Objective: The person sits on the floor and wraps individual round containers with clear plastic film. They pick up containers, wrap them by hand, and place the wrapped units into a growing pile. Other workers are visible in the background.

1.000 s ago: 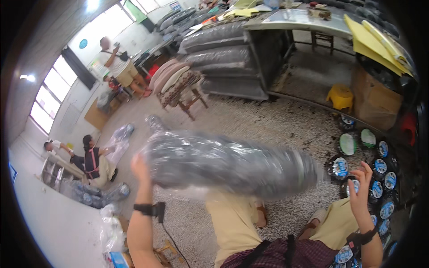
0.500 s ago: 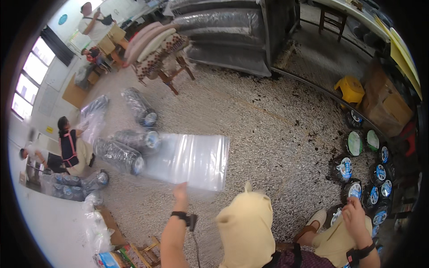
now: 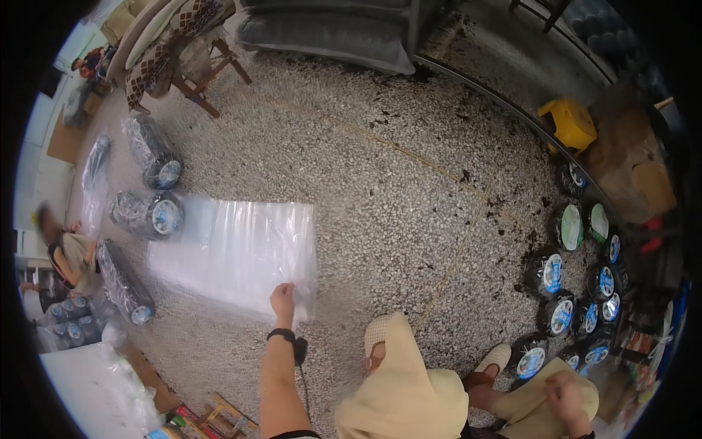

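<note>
A wide, clear plastic bag (image 3: 227,249) lies flat on the speckled floor ahead and to the left. My left hand (image 3: 283,298) is at its near right corner, thumb and fingers pinched together on the film, which puckers there. At the bag's far left end rests a plastic-wrapped dark roll (image 3: 135,214) with a round blue-and-white label. Another wrapped roll (image 3: 123,278) lies apart from the bag, nearer and to its left. My right hand (image 3: 567,395) hangs over my right knee, its fingers curled, with nothing seen in them.
Several dark wrapped rolls with round labels (image 3: 561,316) stand on end at my right. Beyond them are a yellow stool (image 3: 569,124) and a cardboard box (image 3: 632,172). One more wrapped roll (image 3: 152,150) lies farther left. At the left edge a person (image 3: 69,256) crouches beside packed rolls.
My left hand has come down onto the bag's corner and pinches it. The nearer roll now lies clear of the bag. My view has tipped downward; my right hand has lowered toward my knee.
</note>
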The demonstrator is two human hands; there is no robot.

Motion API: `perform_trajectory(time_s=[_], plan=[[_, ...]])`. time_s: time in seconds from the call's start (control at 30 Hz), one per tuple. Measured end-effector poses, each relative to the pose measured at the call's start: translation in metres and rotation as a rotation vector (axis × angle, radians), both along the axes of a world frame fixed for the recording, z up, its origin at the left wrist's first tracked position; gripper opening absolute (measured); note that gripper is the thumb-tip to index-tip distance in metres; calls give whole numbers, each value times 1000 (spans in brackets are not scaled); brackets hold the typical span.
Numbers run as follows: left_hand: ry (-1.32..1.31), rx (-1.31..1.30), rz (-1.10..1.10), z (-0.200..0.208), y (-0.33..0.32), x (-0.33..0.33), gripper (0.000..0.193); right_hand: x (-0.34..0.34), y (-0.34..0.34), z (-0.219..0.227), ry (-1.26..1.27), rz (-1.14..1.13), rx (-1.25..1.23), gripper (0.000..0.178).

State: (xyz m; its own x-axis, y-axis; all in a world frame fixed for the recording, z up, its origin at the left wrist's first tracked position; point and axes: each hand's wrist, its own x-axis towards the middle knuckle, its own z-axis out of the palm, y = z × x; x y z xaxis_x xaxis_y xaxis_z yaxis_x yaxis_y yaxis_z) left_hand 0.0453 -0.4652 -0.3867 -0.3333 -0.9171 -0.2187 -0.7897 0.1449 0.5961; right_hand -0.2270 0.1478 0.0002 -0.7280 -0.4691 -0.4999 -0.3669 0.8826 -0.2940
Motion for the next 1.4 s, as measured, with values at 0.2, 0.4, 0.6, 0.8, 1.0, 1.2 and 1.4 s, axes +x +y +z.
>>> perform_trajectory(time_s=[0.2, 0.4, 0.6, 0.8, 1.0, 1.2, 1.4], plan=[[328, 338, 137, 72, -15, -57, 20, 10, -7, 19, 58, -26, -140, 16], [789, 818, -529, 378, 195, -235, 19, 45, -44, 77, -27, -291, -783, 20], [689, 765, -1180, 508, 398, -173, 5, 98, -55, 126, -161, -645, -1618, 22], [882, 977, -768, 465, 425, -110, 6, 135, 37, 104, -298, -982, -1988, 16], [592, 1126, -947, 448, 509, -102, 10, 183, 75, 91, -392, -889, -1610, 20], [439, 1579, -919, 506, 571, -104, 36, 206, 138, 85, 77, -1111, -1665, 13], [287, 1307, -763, 473, 546, -151, 17, 258, 167, 59, -762, -621, -2392, 18]])
